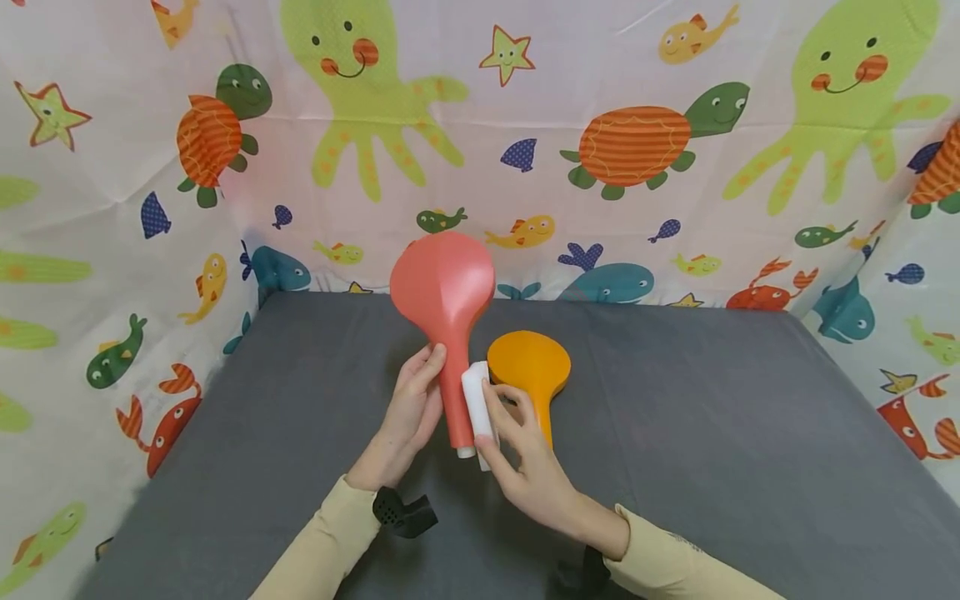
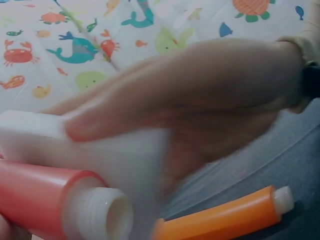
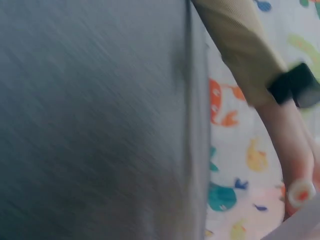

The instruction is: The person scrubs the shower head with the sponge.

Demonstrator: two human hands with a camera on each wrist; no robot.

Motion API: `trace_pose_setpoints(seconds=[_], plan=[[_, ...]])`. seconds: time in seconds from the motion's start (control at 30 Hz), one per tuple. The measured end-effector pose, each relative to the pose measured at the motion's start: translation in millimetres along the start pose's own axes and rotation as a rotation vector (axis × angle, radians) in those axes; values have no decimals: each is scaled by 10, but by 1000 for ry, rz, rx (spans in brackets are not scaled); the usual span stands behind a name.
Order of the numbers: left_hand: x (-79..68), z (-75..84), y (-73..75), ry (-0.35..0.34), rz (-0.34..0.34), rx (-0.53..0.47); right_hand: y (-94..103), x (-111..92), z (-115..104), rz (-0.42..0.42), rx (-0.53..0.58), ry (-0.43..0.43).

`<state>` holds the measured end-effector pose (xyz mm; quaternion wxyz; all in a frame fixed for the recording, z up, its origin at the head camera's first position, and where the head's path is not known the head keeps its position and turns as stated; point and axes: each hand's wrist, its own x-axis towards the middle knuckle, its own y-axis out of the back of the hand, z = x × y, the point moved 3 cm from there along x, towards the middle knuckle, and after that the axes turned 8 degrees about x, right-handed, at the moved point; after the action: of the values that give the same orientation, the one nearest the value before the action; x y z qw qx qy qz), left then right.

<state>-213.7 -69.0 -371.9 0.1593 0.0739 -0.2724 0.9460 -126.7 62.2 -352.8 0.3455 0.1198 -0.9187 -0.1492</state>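
In the head view my left hand (image 1: 408, 417) grips the neck of a red paddle (image 1: 442, 279), its round head up and its handle pointing down. My right hand (image 1: 536, 475) pinches a white rectangular block (image 1: 477, 400) between thumb and fingers, along the right side of the handle. From the left wrist, the white block (image 2: 100, 145) lies close against the red handle (image 2: 35, 197), which ends in a white hollow neck (image 2: 117, 217). The right wrist view catches only a corner of the white block (image 3: 297, 222); most of the right hand is out of that frame.
An orange paddle (image 1: 528, 362) lies on the grey tabletop (image 1: 712, 442), just right of and behind the right hand. A white curtain (image 1: 555, 100) printed with sea animals surrounds the table at the back and sides.
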Motion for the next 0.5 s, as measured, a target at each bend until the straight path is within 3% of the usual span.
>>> trace_pose_setpoints(seconds=[0.2,0.5], plan=[[-22,-105,-51,61,-9,5,49,85,269,54,-50,64],[15,-66,25,63,105,0,-77,-223,210,-97,-229,144]])
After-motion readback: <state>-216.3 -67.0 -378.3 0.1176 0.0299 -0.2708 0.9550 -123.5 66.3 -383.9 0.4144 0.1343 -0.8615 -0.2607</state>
